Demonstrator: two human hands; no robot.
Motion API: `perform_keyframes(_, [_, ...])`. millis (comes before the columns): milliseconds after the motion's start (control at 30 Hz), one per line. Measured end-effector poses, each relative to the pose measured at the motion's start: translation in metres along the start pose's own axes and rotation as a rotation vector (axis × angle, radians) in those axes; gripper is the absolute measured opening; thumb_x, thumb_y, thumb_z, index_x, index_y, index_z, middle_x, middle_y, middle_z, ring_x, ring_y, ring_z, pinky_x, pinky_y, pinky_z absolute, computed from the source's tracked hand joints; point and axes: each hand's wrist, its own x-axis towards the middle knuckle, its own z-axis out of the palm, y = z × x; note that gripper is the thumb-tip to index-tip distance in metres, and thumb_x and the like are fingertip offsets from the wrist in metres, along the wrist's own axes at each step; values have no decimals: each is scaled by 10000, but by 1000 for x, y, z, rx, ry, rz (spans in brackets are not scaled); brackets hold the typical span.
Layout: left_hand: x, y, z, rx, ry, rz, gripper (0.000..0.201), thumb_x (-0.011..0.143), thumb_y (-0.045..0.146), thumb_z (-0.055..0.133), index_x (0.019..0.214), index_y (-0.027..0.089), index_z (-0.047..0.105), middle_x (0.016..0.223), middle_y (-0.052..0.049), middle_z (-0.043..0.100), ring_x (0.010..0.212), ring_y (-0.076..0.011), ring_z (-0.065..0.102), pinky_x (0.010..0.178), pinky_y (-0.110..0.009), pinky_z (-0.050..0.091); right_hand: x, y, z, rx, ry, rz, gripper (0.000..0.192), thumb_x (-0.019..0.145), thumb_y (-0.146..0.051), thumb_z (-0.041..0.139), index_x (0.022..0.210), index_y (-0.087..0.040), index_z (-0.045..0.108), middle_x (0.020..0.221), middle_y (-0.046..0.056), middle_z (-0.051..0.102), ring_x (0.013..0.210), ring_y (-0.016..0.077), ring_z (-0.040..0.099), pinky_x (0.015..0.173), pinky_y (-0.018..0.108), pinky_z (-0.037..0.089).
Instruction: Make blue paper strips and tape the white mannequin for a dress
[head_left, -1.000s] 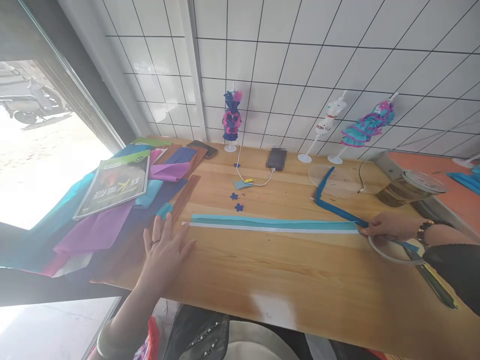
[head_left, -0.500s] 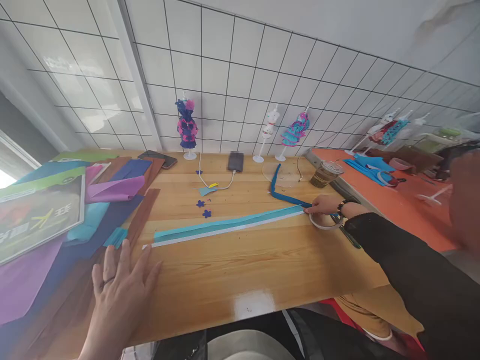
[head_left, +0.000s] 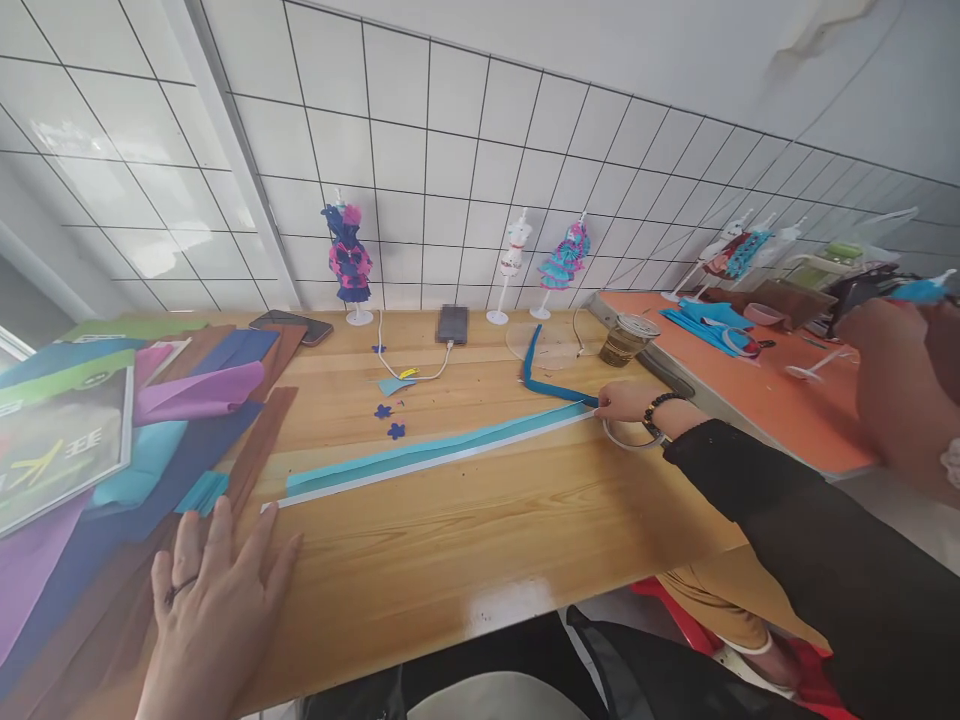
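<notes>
Teal paper strip (head_left: pixel 435 455) lies across the worktop (head_left: pixel 480 540), slanting from 8 toward 2 o'clock. Left hand (head_left: pixel 214 610), open flat, has slid back off its near end; right hand (head_left: pixel 626 400) still pins the far end.

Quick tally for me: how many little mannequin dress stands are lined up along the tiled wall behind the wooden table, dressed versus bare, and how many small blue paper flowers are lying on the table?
Dressed mannequin stands: 2, the dark blue and pink one and the turquoise and pink one
Bare white mannequin stand: 1
Small blue paper flowers: 2
Total: 5
</notes>
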Motion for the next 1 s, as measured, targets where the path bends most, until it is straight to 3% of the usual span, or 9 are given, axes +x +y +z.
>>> perform_keyframes(333, [-2, -3, 3, -31, 39, 31, 560, 846, 417, 203, 1197, 121, 525, 1381, -185, 296, 1323, -353, 107, 1008, -559, 205, -6, -5, 14, 26, 135, -14, 302, 862, -312, 501, 1113, -146, 523, 1115, 82, 549, 930, 173, 566, 789, 371, 483])
perform_keyframes(500, [-2, -5, 8, -16, 74, 30, 542, 845, 421, 253, 1217, 119, 507, 1385, -192, 305, 1314, -362, 147, 1007, -561, 212, -17, -10, 23, 34, 370, -25, 329, 861, -391, 448, 908, -107, 608, 921, 143, 621, 856, 233, 584, 727, 367, 453])
perform_keyframes(600, [-3, -6, 11, 6, 76, 28, 517, 846, 406, 284, 1218, 126, 507, 1398, -180, 291, 1320, -354, 139, 1023, -538, 203, -33, -29, 31, 33, 560, -58, 310, 870, -341, 411, 951, -105, 595, 1013, 187, 595, 976, 292, 534, 790, 421, 412])
perform_keyframes(700, [-4, -7, 11, 10, 66, 25, 501, 847, 405, 308, 1222, 137, 507, 1408, -172, 275, 1321, -355, 144, 1030, -533, 192, -57, -66, 46, 49, 665, -194, 321, 905, -312, 323, 966, -137, 585, 1038, 143, 594, 1010, 238, 517, 882, 381, 390])
perform_keyframes(867, [-4, -7, 12, 20, 68, 27, 487, 844, 401, 340, 1214, 139, 518, 1393, -186, 297, 1314, -362, 169, 1024, -530, 203, -88, -139, 70, 238, 832, -744, 300, 890, -326, 383, 1090, -161, 534, 1113, 120, 565, 1063, 216, 491, 944, 398, 397])
perform_keyframes(1000, [-5, -8, 13, 18, 74, 23, 487, 841, 410, 347, 1211, 148, 524, 1383, -182, 321, 1312, -356, 183, 1024, -529, 206, -84, -172, 65, 283, 851, -847, 312, 885, -326, 398, 1138, -186, 514, 1152, 117, 549, 1089, 229, 480, 942, 452, 405])
